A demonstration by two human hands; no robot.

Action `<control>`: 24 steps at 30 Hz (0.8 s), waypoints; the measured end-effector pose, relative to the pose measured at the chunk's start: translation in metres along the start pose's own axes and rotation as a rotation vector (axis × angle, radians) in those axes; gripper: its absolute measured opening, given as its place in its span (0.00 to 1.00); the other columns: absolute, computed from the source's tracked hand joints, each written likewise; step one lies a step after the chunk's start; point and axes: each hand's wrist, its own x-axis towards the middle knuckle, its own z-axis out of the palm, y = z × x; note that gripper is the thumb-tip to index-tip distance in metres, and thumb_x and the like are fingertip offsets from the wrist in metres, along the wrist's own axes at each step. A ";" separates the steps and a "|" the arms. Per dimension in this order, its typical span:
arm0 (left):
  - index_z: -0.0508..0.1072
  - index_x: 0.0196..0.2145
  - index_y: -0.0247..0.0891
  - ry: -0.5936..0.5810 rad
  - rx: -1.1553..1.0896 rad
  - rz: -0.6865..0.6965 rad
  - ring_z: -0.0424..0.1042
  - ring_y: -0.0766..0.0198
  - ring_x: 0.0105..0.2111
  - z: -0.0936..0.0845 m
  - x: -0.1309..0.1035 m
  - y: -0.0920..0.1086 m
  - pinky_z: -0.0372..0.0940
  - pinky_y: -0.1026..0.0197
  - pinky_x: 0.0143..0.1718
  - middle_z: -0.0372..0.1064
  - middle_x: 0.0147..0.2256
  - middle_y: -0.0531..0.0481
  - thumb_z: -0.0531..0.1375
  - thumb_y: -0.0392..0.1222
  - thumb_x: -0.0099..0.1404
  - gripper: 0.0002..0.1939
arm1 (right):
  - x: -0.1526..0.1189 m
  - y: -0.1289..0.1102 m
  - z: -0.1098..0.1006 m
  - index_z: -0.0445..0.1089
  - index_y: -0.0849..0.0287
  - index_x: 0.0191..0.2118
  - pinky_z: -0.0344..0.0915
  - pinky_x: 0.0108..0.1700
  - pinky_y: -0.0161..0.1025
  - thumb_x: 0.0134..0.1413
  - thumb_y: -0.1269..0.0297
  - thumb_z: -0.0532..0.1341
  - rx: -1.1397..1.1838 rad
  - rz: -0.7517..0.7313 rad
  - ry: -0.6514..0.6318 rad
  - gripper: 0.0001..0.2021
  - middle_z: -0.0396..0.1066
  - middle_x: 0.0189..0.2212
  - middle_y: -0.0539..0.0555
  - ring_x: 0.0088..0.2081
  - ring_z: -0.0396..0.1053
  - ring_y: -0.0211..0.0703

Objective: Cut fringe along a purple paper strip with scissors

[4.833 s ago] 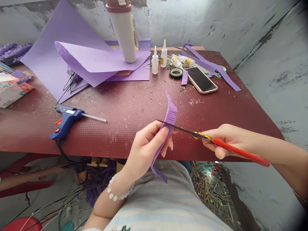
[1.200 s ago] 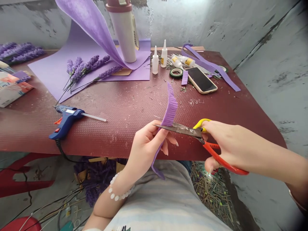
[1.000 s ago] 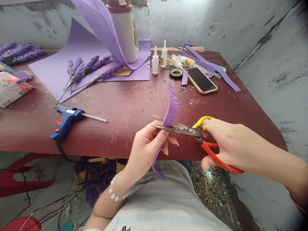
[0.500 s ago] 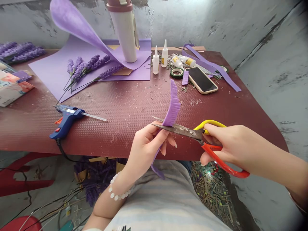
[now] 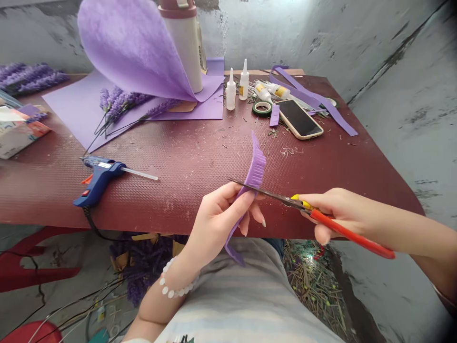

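Observation:
Between its thumb and fingers my left hand (image 5: 217,219) pinches a narrow purple felt strip (image 5: 256,166), whose upper part is cut into a fringe along the right edge. The strip's uncut tail hangs below the hand toward my lap. My right hand (image 5: 339,212) grips scissors (image 5: 274,195) with one red and one yellow handle. Their blades lie across the strip just above my left thumb, pointing left, and look nearly together. Part of the yellow handle is hidden behind my fingers.
A blue glue gun (image 5: 102,176) lies at left. Behind are purple felt sheets (image 5: 132,52), lavender stems (image 5: 121,102), a thermos (image 5: 182,43), glue bottles (image 5: 231,90), green tape (image 5: 262,108) and a phone (image 5: 300,119). More purple strips (image 5: 335,116) lie at back right.
The scissors' blades have come together and the tool has turned, with my right hand shifting slightly right. The fringed strip sits a little lower. The raised felt sheet at the back has flopped forward, spreading wider.

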 end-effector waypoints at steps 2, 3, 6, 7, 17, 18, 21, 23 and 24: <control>0.81 0.38 0.36 -0.016 -0.011 -0.006 0.66 0.76 0.19 0.000 -0.001 0.001 0.60 0.72 0.21 0.80 0.27 0.52 0.64 0.46 0.76 0.12 | 0.003 0.014 -0.003 0.66 0.52 0.35 0.50 0.23 0.37 0.63 0.43 0.64 0.091 -0.033 -0.078 0.18 0.68 0.18 0.44 0.22 0.51 0.38; 0.81 0.39 0.36 -0.021 -0.014 -0.008 0.66 0.76 0.19 -0.001 -0.002 0.001 0.60 0.72 0.22 0.80 0.27 0.51 0.64 0.47 0.77 0.13 | 0.004 0.018 -0.004 0.64 0.52 0.34 0.49 0.23 0.37 0.63 0.42 0.65 0.130 -0.052 -0.096 0.19 0.63 0.18 0.43 0.23 0.49 0.38; 0.81 0.39 0.36 -0.031 -0.022 -0.012 0.66 0.76 0.19 -0.001 -0.003 0.002 0.60 0.73 0.22 0.80 0.27 0.51 0.63 0.47 0.77 0.13 | 0.006 0.016 -0.006 0.58 0.53 0.31 0.45 0.23 0.38 0.61 0.44 0.68 0.236 -0.085 -0.141 0.23 0.53 0.20 0.41 0.23 0.44 0.35; 0.81 0.39 0.36 -0.029 -0.025 -0.014 0.66 0.76 0.19 -0.001 -0.003 0.002 0.60 0.73 0.22 0.80 0.27 0.51 0.63 0.47 0.77 0.13 | 0.006 0.013 -0.006 0.57 0.53 0.31 0.44 0.23 0.38 0.60 0.45 0.69 0.264 -0.083 -0.157 0.23 0.51 0.21 0.41 0.23 0.43 0.35; 0.80 0.39 0.35 -0.045 -0.028 -0.029 0.65 0.76 0.18 -0.003 -0.002 -0.001 0.58 0.72 0.20 0.79 0.26 0.51 0.63 0.47 0.77 0.12 | 0.006 0.009 -0.005 0.57 0.54 0.32 0.42 0.25 0.40 0.60 0.38 0.68 0.331 -0.112 -0.174 0.27 0.49 0.25 0.42 0.26 0.42 0.36; 0.80 0.39 0.35 -0.046 -0.028 -0.029 0.65 0.76 0.18 -0.003 -0.001 -0.001 0.58 0.72 0.20 0.79 0.26 0.51 0.63 0.47 0.77 0.12 | 0.006 0.009 -0.005 0.57 0.53 0.31 0.42 0.25 0.40 0.60 0.37 0.68 0.328 -0.110 -0.174 0.28 0.49 0.25 0.42 0.26 0.42 0.36; 0.81 0.38 0.36 -0.039 -0.027 -0.022 0.64 0.76 0.18 -0.002 -0.001 0.000 0.56 0.72 0.20 0.78 0.26 0.52 0.63 0.47 0.77 0.13 | 0.006 0.010 -0.005 0.56 0.53 0.31 0.42 0.24 0.39 0.57 0.33 0.68 0.298 -0.080 -0.157 0.30 0.50 0.24 0.42 0.25 0.42 0.36; 0.82 0.38 0.38 -0.033 -0.021 -0.014 0.62 0.78 0.18 -0.002 -0.001 0.001 0.54 0.72 0.20 0.75 0.24 0.54 0.63 0.47 0.77 0.13 | 0.006 0.013 -0.004 0.60 0.53 0.32 0.44 0.23 0.38 0.55 0.34 0.69 0.239 -0.073 -0.123 0.28 0.53 0.23 0.42 0.25 0.45 0.36; 0.82 0.38 0.38 -0.032 -0.014 -0.015 0.60 0.78 0.17 -0.002 -0.001 0.002 0.53 0.72 0.19 0.74 0.23 0.55 0.63 0.48 0.77 0.13 | 0.006 0.014 -0.003 0.63 0.53 0.33 0.45 0.23 0.38 0.56 0.35 0.69 0.197 -0.090 -0.087 0.27 0.55 0.23 0.43 0.25 0.47 0.36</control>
